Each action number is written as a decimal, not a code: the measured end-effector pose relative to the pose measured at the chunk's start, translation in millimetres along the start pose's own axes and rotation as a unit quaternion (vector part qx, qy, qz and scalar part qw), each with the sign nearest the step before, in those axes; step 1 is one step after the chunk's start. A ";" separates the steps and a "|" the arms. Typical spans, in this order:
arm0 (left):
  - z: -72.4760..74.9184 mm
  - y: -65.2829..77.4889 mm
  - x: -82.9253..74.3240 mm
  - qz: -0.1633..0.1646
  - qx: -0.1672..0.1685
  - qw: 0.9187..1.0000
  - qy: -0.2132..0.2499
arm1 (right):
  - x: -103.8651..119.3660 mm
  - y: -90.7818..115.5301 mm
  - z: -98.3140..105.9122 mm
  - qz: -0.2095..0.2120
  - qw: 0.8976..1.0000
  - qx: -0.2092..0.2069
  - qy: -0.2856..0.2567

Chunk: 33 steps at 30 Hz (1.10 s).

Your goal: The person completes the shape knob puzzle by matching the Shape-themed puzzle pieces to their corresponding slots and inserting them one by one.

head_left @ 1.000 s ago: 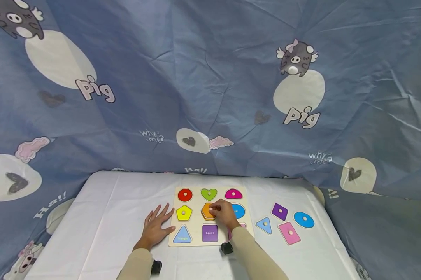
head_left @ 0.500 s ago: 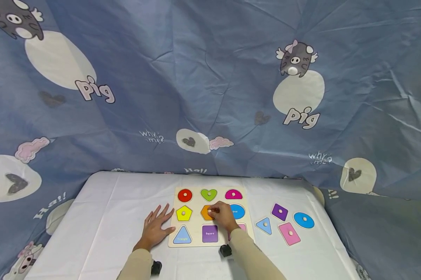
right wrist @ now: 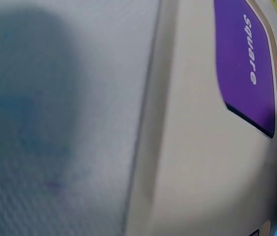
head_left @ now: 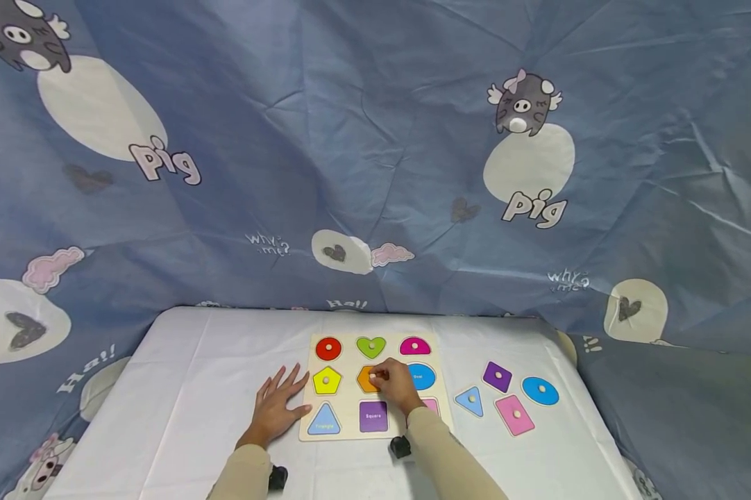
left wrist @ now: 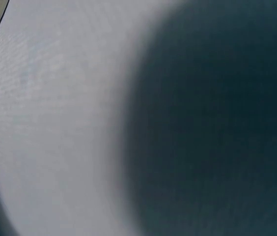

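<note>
Near you, a purple square recess (head_left: 373, 417) sits in the pale flat puzzle board (head_left: 349, 418); your left hand (head_left: 276, 410) lies spread at its left edge; beyond, your right hand (head_left: 397, 385) pinches the knobbed orange hexagonal piece (head_left: 366, 380), mid-board.

Puzzle board (head_left: 349, 417) on table (head_left: 200, 403); loose pieces (head_left: 509, 410) right.

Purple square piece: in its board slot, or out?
Out: the purple square piece lies on the white cloth beside the board; its slot, marked Square, is uncovered.
</note>
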State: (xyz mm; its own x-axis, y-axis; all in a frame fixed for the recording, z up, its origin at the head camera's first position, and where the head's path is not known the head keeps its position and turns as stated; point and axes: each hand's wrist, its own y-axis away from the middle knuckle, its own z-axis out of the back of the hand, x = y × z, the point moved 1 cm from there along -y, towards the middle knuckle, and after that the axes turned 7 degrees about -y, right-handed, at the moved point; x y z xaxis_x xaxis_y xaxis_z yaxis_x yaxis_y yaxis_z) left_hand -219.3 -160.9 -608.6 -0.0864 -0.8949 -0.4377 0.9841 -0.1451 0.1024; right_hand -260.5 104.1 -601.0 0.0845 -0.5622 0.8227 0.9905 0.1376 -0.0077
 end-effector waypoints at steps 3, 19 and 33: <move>0.0 0.3 -0.2 0.000 0.000 1.000 -0.001 | -0.5 0.3 0.8 0.004 1.000 0.001 -0.010; -1.9 -0.6 2.2 -0.013 -0.003 1.000 0.000 | -12.2 14.5 23.8 0.012 0.998 -0.007 -0.063; -1.9 -1.6 1.5 -0.011 0.002 1.000 -0.003 | -37.1 31.2 65.9 0.037 0.992 -0.088 -0.078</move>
State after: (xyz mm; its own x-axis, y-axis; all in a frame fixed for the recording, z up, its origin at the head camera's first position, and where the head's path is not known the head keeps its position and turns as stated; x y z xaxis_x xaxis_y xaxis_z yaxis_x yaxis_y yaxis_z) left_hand -220.7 -161.2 -611.2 -0.1083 -0.8945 -0.4338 0.9813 -0.1662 0.0976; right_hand -240.0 182.9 -594.3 0.1535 -0.4205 0.8942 0.9870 0.0222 -0.1590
